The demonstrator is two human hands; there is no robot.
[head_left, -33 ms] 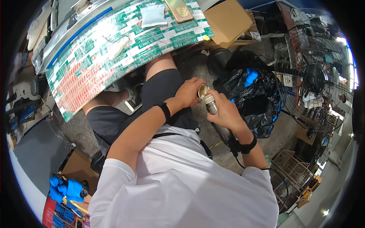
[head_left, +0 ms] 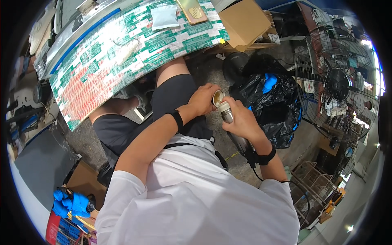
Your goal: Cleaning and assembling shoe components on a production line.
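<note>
My left hand (head_left: 203,99) is closed around a small round hollow piece (head_left: 218,96) with a pale inside, its open mouth facing my right hand. My right hand (head_left: 244,121) grips a corded handheld power tool (head_left: 226,114) with a silver metal barrel and a whitish front end. That front end sits against or just at the rim of the hollow piece; whether they touch I cannot tell. Below my right hand the tool's dark body runs back to a black cable. Both hands are over the floor beside my right knee.
A taped worktop (head_left: 151,47) in green, white and red bears a white packet (head_left: 164,17) and a gold phone-like object (head_left: 192,11). A black plastic bag (head_left: 273,116) with blue pieces stands right of my hands, near a large fan (head_left: 338,84). A cardboard box (head_left: 245,24) is beyond.
</note>
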